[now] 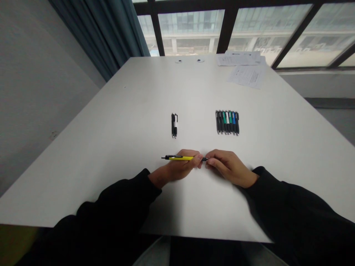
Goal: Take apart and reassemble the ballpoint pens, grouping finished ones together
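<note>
A yellow pen [180, 158] with black ends lies level across my left hand [184, 164], which is closed round its barrel near the black grip. Its push button points left and its writing end points right. There my right hand [229, 166] pinches the pen's tip between thumb and fingers; whether a small part is also between them is hidden. Beyond my left hand, a black pen [172, 125] and a white-and-black pen [175, 125] lie side by side. Past my right hand is a row of several pens [227, 122], coloured black, green, white and blue.
All this is on a large white table [111, 140]. Printed papers [246, 75] lie at its far right corner, and two small round fittings sit near the far edge. A blue curtain [111, 33] hangs at the far left, beside a dark-framed window [227, 26].
</note>
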Motion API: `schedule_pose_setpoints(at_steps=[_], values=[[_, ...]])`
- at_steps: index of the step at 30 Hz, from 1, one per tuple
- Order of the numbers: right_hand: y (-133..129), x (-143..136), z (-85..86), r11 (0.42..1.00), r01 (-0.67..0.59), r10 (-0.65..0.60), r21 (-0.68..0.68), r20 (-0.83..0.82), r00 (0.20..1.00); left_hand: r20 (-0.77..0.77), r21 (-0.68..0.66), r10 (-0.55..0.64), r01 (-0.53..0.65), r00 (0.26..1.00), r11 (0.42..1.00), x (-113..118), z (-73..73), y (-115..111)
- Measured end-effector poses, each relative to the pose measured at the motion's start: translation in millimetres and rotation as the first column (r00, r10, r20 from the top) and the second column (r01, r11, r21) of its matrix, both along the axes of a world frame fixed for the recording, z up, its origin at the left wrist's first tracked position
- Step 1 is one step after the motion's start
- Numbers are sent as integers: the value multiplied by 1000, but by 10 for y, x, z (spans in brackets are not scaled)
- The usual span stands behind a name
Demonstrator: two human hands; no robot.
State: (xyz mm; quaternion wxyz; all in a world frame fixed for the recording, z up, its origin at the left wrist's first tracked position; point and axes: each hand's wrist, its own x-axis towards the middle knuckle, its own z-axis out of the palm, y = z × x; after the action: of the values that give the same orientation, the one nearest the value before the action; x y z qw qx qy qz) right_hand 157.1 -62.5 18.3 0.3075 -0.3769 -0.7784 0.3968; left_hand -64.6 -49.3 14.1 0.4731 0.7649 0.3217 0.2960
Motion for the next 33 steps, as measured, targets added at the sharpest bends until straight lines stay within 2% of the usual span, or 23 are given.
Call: schedule_pose_setpoints(at_steps=[2,7,12,14,16,18,22,28,33], values=[[-4,2,-5,999,-28,28,-18,11,1000,2,-16,-13,13,1000,1000,-3,-2,4],[-14,4,-15,998,50,-52,-37,-62,997,9,-18,-30,30,1000,999,-21,-45,19],[2,10,1,998,-66,66,8,8,998,26,-19,-49,49,998,999,-35,-71,25],[-2,15,-8,1000,-24,24,8,-5,1000,31,-30,-51,51,998,998,-36,-71,24],[-10,16,-19,999,25,-27,-48,-52,998,31,-36,-50,51,998,998,-35,-68,24],[-12,11,-17,996,13,-20,-86,-84,996,29,-35,-48,49,998,998,-33,-64,25],[-4,2,5,999,-34,34,9,-25,999,22,-47,-33,34,999,998,-28,-65,27],[-29,19,-24,990,73,-68,124,-39,997,56,-98,-4,9,998,995,-9,-91,29],[-49,11,-23,964,74,-46,256,-113,992,71,-133,-5,14,997,991,0,-88,35]])
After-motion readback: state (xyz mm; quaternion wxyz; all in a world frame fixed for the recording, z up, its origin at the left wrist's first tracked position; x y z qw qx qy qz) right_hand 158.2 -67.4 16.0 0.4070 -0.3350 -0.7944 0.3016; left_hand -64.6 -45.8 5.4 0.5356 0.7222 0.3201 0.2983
